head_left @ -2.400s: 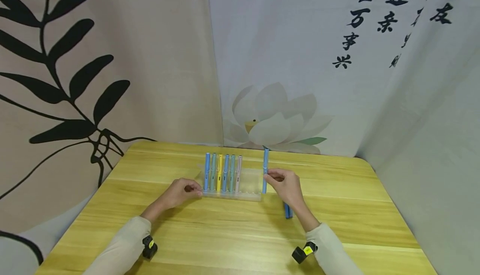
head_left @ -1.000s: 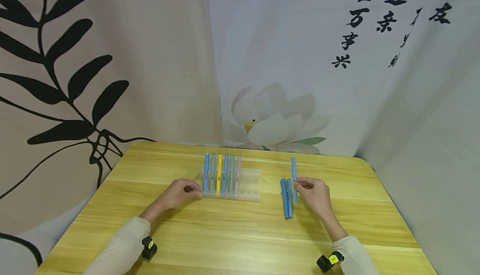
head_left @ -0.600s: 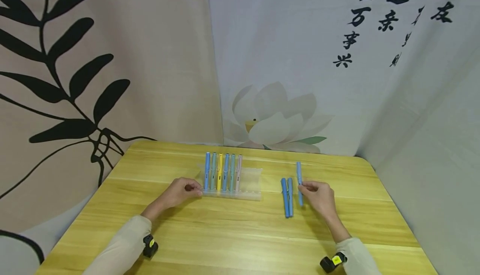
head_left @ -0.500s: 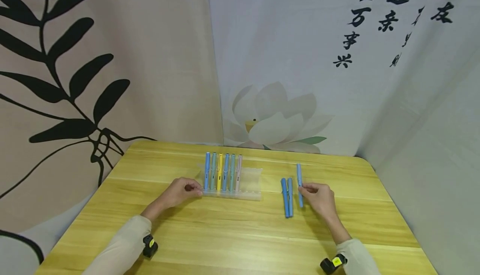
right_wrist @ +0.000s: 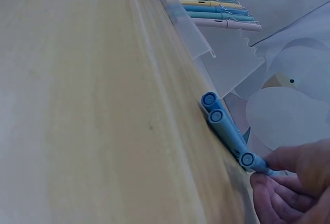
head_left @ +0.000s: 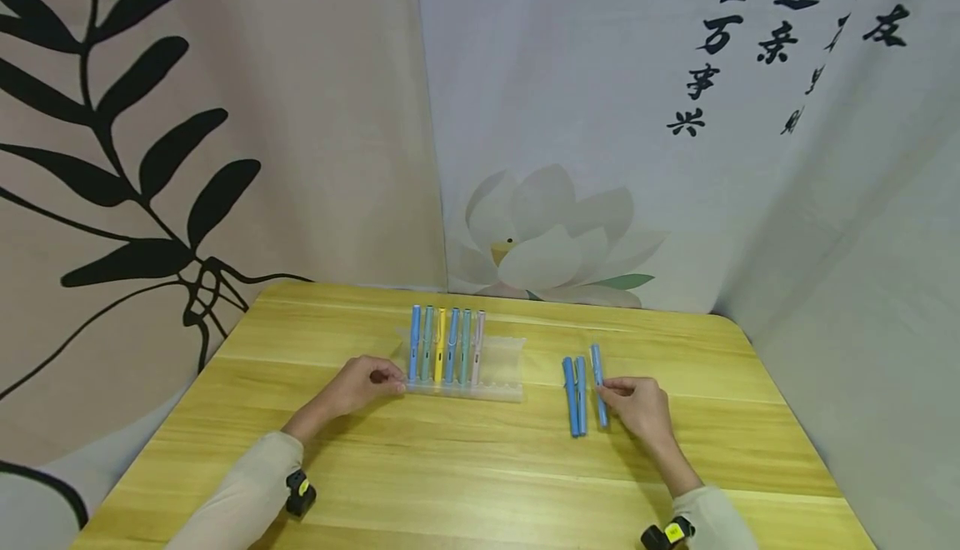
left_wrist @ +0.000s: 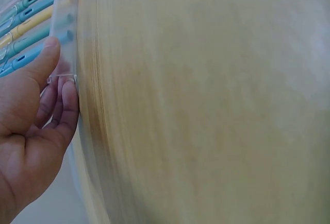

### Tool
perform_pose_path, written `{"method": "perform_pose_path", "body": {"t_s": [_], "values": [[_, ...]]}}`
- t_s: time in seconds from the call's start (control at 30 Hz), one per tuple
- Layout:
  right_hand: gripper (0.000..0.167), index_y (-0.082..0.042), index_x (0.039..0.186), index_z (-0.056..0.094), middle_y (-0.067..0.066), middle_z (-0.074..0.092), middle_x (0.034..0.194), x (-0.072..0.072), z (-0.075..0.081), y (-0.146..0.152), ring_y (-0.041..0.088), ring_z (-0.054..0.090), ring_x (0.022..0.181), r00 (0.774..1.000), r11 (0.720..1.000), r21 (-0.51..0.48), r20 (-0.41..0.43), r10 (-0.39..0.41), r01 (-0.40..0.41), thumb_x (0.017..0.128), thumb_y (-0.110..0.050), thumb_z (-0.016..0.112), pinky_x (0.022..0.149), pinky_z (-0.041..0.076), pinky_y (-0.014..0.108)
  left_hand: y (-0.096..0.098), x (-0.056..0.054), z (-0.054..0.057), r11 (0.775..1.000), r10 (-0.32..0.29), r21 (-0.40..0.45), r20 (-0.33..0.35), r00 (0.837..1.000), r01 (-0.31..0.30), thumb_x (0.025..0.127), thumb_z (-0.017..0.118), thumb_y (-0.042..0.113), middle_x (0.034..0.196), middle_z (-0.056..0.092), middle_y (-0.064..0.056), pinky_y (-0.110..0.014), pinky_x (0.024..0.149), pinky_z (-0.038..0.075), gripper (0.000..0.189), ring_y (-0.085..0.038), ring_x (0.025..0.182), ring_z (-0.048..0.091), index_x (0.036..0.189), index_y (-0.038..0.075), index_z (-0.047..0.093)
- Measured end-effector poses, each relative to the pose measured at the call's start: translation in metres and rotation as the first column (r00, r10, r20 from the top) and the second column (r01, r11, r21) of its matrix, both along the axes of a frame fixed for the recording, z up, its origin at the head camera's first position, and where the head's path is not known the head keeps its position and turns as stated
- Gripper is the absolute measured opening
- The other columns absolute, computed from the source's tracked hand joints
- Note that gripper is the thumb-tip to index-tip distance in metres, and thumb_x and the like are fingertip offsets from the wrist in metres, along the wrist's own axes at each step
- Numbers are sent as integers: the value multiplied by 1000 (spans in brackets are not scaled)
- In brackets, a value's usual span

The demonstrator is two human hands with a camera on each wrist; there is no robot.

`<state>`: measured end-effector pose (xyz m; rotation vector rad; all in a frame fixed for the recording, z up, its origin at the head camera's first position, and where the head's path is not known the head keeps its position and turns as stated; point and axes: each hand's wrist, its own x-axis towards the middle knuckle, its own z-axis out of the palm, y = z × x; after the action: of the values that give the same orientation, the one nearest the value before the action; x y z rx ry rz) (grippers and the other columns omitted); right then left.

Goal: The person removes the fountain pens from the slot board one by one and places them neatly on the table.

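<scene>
A blue pen (head_left: pixel 597 369) slants right of a clear six-pen rack (head_left: pixel 498 394).

Right wrist view: right hand (right_wrist: pixel 301 183) cropped, hides part of its blue pen (right_wrist: pixel 249 160). Left wrist view: yellow pen (left_wrist: pixel 32 23) runs off-frame. Head view: worktop (head_left: pixel 465 475) cut off at bottom.

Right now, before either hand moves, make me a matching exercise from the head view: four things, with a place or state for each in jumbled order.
Column one:
1. Left hand
2. Right hand
3. Yellow pen
4. Pink pen

Column two:
A. third from the left in the clear rack
B. last on the right in the row of racked pens
C. holds a blue pen
D. grips the left end of the clear rack

Pairs: 1-D, 2-C, 3-A, 4-B
</scene>
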<state>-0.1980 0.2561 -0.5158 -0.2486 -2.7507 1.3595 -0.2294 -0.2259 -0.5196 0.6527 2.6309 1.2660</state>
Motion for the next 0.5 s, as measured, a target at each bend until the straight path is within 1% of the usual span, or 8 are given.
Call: {"method": "perform_pose_path", "body": {"t_s": [0.13,0.23,0.37,0.5], "values": [[26,0,105,79,9,77,87,2,-2,-1,13,71,67,1000,1000,9,12,7,-7,91,-22,79,58,54,26,0,1,-1,1000,-6,1,-2,1000,6,98,71,19,93,73,5,-26,77,52,10,-12,85,63,101,11,77],[25,0,104,79,9,78,87,3,-4,0,14,71,67,1000,1000,22,2,17,-17,90,-21,79,59,54,26,0,1,-1,1000,-5,2,-1,1000,5,98,71,19,93,73,5,-26,77,52,10,-12,85,63,101,12,77],[24,-2,103,80,7,77,84,3,-5,0,13,71,66,1000,999,36,-9,23,-22,90,-22,79,59,54,26,0,1,-1,1000,-2,7,7,1000,2,98,71,19,94,73,5,-26,77,53,10,-11,86,64,101,12,77],[23,-3,102,80,5,77,82,3,-5,0,12,69,65,1000,999,39,-9,29,-29,90,-21,79,58,53,26,0,0,-1,1000,-3,8,0,1000,3,98,71,19,94,73,5,-26,78,53,10,-11,86,64,102,12,77]]}}
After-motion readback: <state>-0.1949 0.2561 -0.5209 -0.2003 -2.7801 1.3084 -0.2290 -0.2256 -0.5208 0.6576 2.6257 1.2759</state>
